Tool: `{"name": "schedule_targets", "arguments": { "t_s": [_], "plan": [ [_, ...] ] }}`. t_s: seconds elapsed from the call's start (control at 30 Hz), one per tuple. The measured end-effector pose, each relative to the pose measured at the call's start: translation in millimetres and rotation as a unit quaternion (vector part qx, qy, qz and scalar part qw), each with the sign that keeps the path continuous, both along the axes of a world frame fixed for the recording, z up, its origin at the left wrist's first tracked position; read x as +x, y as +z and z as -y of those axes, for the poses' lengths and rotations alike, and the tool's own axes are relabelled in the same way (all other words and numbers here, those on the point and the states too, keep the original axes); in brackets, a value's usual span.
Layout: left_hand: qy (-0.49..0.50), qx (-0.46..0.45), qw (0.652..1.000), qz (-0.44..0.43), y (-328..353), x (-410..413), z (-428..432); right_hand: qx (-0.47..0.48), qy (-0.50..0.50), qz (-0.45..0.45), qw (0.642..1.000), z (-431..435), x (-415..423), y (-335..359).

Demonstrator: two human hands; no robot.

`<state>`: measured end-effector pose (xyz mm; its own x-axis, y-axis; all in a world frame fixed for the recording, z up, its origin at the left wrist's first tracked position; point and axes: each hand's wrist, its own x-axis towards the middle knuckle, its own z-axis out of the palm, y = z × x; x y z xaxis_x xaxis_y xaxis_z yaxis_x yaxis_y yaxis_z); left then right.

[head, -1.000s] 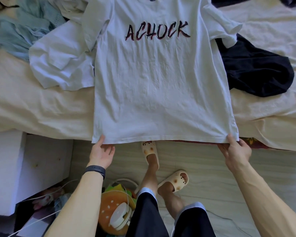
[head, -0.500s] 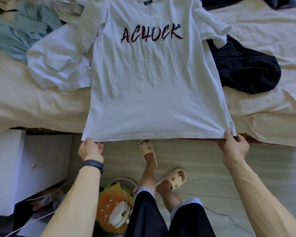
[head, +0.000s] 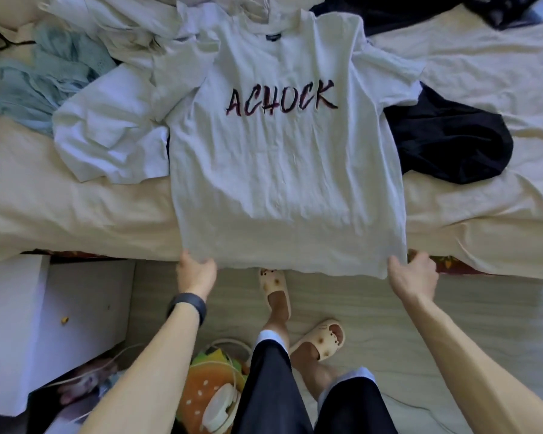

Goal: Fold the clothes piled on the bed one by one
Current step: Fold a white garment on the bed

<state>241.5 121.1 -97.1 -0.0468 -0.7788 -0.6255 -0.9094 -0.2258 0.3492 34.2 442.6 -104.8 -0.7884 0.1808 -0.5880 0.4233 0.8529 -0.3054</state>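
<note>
Head view: my left hand (head: 196,272) and right hand (head: 413,277) pinch the hem corners of the white cotton "ACHOCK" T-shirt (head: 287,170), spread on the cream-sheeted bed (head: 60,208); folding, I judge, comes next.

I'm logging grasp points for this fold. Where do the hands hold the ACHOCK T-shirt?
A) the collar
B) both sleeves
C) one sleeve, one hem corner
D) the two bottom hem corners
D: the left hand and the right hand each grip a bottom corner of the T-shirt at the edge of the bed; its sleeves lie untouched.
</note>
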Motion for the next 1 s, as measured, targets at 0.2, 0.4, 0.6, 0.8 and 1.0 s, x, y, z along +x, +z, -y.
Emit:
{"name": "schedule_targets", "arguments": {
  "t_s": [0.2, 0.4, 0.6, 0.8, 1.0],
  "plan": [
    [-0.440, -0.095, 0.892, -0.044, -1, -144, -6, -0.058, 0.311, -0.138, 0.939, 106, -42, 10],
    [-0.640, -0.163, 0.750, 0.018, -44, -248, 33, 0.022, 0.497, -0.150, 0.855, 172, -110, -34],
    [-0.723, -0.112, 0.675, 0.099, -65, -263, 58, 0.043, 0.558, -0.001, 0.829, 177, -138, -48],
    [-0.709, -0.072, 0.700, 0.051, -25, -330, 71, -0.179, 0.017, -0.151, 0.972, 179, -223, 0],
    [-0.705, -0.185, 0.676, -0.107, 7, -479, 65, -0.223, -0.226, 0.001, 0.948, 152, -317, -9]
  ]
}}
